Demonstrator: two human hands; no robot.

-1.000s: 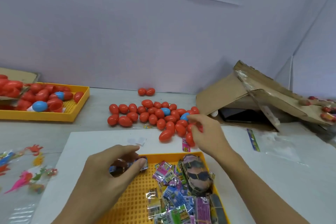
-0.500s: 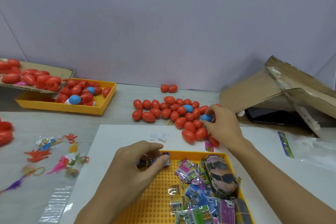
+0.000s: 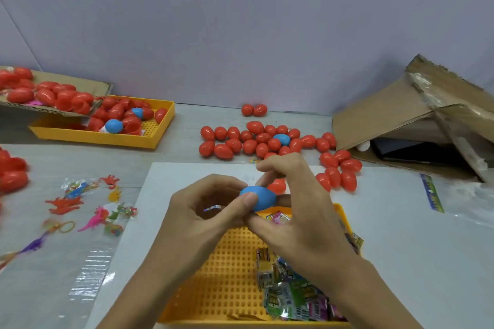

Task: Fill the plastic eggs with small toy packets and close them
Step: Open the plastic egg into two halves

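Both hands' fingers curl round the blue egg (image 3: 258, 197) above the near yellow tray (image 3: 224, 270): left hand (image 3: 205, 211) thumb on its shell w/ a small packet (image 3: 212, 208) tucked in the palm, right hand (image 3: 291, 208) gripping the far end. Best to pull the halves apart gently, keeping the packet pinched. Half a sec ago the right hand was out at the egg pile (image 3: 267, 141).

Our left hand (image 3: 211, 205) and right hand (image 3: 291, 211) meet at centre, fingers curled, probably both gripping one blue egg (image 3: 260, 197)
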